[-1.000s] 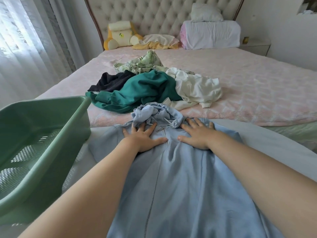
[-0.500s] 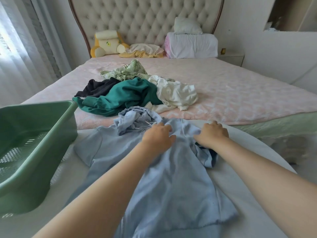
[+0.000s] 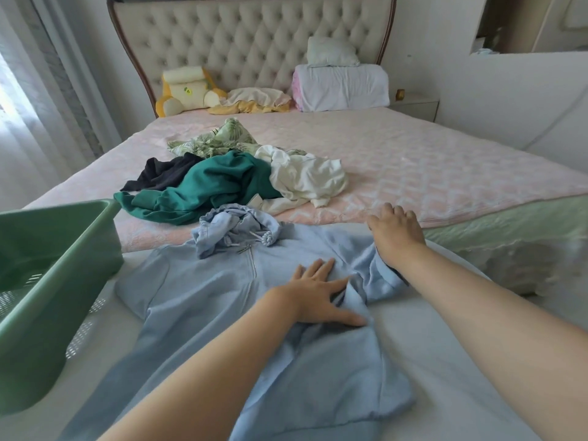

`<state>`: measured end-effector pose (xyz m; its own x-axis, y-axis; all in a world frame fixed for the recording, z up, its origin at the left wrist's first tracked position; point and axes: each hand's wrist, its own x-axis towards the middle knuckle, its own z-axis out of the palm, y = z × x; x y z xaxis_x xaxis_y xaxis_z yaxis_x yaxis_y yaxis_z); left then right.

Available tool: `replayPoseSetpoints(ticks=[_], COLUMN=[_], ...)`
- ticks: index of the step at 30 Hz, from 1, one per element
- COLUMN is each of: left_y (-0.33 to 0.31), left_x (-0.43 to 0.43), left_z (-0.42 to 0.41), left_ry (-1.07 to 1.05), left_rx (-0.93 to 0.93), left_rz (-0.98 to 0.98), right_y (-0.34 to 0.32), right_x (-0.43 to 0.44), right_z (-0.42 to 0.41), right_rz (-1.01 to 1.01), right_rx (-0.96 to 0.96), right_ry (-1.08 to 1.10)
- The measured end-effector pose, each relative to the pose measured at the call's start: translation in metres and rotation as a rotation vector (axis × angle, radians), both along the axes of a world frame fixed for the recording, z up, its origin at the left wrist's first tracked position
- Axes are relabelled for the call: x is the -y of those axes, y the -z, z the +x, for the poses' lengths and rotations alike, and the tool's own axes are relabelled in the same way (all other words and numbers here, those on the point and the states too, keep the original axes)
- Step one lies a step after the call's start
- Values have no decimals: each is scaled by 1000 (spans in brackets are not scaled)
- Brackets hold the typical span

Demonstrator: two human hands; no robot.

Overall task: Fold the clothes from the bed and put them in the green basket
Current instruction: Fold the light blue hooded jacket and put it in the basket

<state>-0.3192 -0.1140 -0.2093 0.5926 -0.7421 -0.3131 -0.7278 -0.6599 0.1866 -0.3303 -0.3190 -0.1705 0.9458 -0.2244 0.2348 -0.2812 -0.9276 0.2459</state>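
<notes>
A light blue zip hoodie (image 3: pixel 203 300) lies front-up on a white surface at the foot of the bed, its hood bunched at the top. My left hand (image 3: pixel 318 297) presses flat on its right chest, the thumb against a raised fold of cloth. Just past the right shoulder, my right hand (image 3: pixel 394 232) hovers or rests with relaxed fingers, and the crumpled sleeve (image 3: pixel 381 275) lies under its wrist. The green basket (image 3: pixel 47 281) stands at the left. On the pink bed (image 3: pixel 445 173) lie a teal garment (image 3: pixel 216 186), a white one (image 3: pixel 305 176), a dark one (image 3: pixel 162 170) and a leaf-print one (image 3: pixel 216 141).
Pillows (image 3: pixel 340 84) and a yellow plush toy (image 3: pixel 184 90) sit against the tufted headboard. A curtain hangs along the left side, and a white wall runs along the right. A small bedside table (image 3: pixel 413 105) stands at the far right corner.
Both hands left the middle of the hoodie's chest and moved right. The right shoulder and sleeve got bunched inward, and my left hand went from curled to flat.
</notes>
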Motion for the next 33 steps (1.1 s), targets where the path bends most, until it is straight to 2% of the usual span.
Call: replayPoseSetpoints(ticks=[2,3,5,7,8,10,12,13,17,19,21,22,24,27,29,31,33], left_y=[-2,-5,-14,-19,-20,-17,-12,-9,-2,-8,-16,-22,-28,-36,-38,-33,-27], left_x=[14,18,17,6,-2,-20,-32,-36,-36,-38,-47,-56,-78,-121,-150,-175,-195], left_z=[-2,0,7,18,24,35,42,44,51,52,56,57,67,81,88,95,101], left_ry=[-14,-54,-218,-383,-423,-475,-579,-601,-400,-391,-444,-476,-554,-724,-830,-977,-1070], left_rx=[-36,-85,-180,-59,92,340,289,202,32,-33,-87,-64,112,359,438,364,210], left_rz=[-63,-165,-434,-533,-490,-260,30,81,-15,-127,-299,-376,-439,-359,-151,4,30], right_y=[-3,-2,2,14,22,37,48,51,46,38,28,22,14,12,13,15,19], right_x=[-3,-9,-26,-47,-58,-72,-74,-70,-46,-41,-50,-59,-86,-130,-159,-185,-207], right_z=[2,5,9,11,11,11,11,12,20,26,34,38,45,59,67,73,78], right_rz=[-29,-2,240,564,636,604,539,505,452,404,241,151,80,231,358,439,536], right_rx=[42,74,75,-76,-168,-311,-392,-405,-418,-435,-420,-397,-320,-195,-136,-108,-131], right_ry=[-56,-111,-206,-240,-233,-192,-134,-115,-24,1,5,-1,-58,-279,-432,-541,-590])
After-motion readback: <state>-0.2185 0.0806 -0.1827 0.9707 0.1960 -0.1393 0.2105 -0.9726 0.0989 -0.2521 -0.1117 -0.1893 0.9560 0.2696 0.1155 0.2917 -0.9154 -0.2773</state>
